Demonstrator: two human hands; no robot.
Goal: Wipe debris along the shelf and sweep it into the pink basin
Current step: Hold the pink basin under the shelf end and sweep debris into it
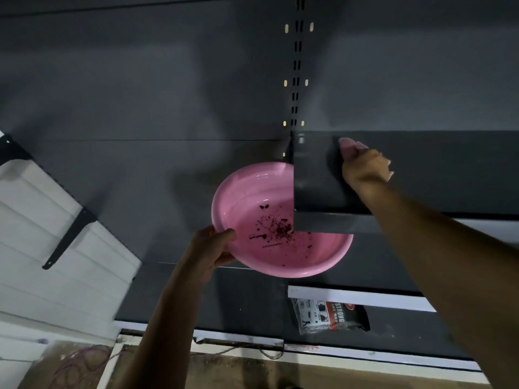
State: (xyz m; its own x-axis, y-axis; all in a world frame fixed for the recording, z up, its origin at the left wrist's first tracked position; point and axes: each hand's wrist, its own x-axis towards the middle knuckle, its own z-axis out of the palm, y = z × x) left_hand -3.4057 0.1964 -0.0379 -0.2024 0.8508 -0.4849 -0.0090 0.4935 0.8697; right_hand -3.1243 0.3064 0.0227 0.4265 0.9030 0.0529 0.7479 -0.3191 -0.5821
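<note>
1. This looks like a shop, with retail display shelving of the kind used in stores.
2. A dark grey metal back panel point(140, 94) fills most of the view, and a slotted upright point(297, 66) with paired rows of holes runs down it, the sort that takes adjustable shelf brackets.
3. A grey metal shelf point(421, 175) hangs from that upright on the right; lower shelves carry a pale price-strip edge point(362, 300) along the front.
4. A packaged product point(331, 317) with printed red-and-black labelling lies on a lower shelf, like stock.
5. At the left, unmounted white shelf boards point(42, 220) with a black bracket point(70, 237) lean aside.
6. Below is a bare, dusty floor point(224, 369) with a loose cable point(81, 363).
</note>
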